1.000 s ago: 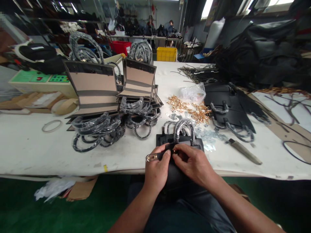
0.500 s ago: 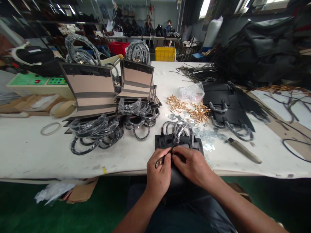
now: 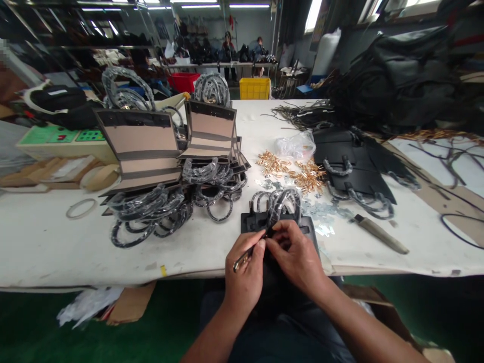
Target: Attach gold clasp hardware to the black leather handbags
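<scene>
A black handbag piece (image 3: 309,227) lies at the table's front edge, its plastic-wrapped handles (image 3: 284,200) standing up. Over its near part, my left hand (image 3: 245,269) is closed on a narrow black strap (image 3: 249,252) with gold-coloured metal near its lower end. The strap slants up between thumb and forefinger toward the handle base. My right hand (image 3: 300,257) pinches at the strap's upper end, fingertips touching those of the left. What exactly sits between the right fingertips is hidden. Behind the bag piece are gold-coloured metal fittings (image 3: 308,176) and small silver plates (image 3: 321,214).
Stacked bag panels (image 3: 141,143) with wrapped handles stand on the left. To the right lie a knife-like tool (image 3: 380,234) and more black bag pieces (image 3: 351,174). A clear plastic bag (image 3: 297,145) rests behind the fittings. People sit at a far bench.
My right fingers have shifted up slightly and curl more at the handle base. The strap's lower end sticks out farther left of my left hand. The camera view has tilted a little.
</scene>
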### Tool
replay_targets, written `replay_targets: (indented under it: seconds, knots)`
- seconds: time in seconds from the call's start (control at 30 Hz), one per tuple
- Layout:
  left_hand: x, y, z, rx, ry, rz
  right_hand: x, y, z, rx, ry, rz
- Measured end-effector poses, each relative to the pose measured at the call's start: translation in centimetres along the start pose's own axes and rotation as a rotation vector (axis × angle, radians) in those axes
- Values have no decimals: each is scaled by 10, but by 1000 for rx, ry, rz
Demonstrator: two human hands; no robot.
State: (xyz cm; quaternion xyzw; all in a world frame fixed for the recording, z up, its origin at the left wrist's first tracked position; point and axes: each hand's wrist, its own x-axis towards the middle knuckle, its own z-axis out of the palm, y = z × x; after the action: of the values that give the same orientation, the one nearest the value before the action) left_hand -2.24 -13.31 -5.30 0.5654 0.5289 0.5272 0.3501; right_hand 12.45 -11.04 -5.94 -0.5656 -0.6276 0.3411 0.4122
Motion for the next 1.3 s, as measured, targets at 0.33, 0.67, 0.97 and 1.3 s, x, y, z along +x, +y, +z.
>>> replay_targets:
  seconds: [0.33, 0.67, 0.97, 1.3]
  knots:
    - [30, -44, -6, -112, 124, -383, 24, 10, -17, 120, -59, -43]
    - [41, -76, -18, 379, 79, -55, 140, 129, -113, -658, 195, 106]
    - [32, -15, -10, 598, 241, 540, 169, 137, -106, -703, 136, 55]
    - [53, 6, 24, 546, -411, 643, 55, 137, -123, -572, 239, -220]
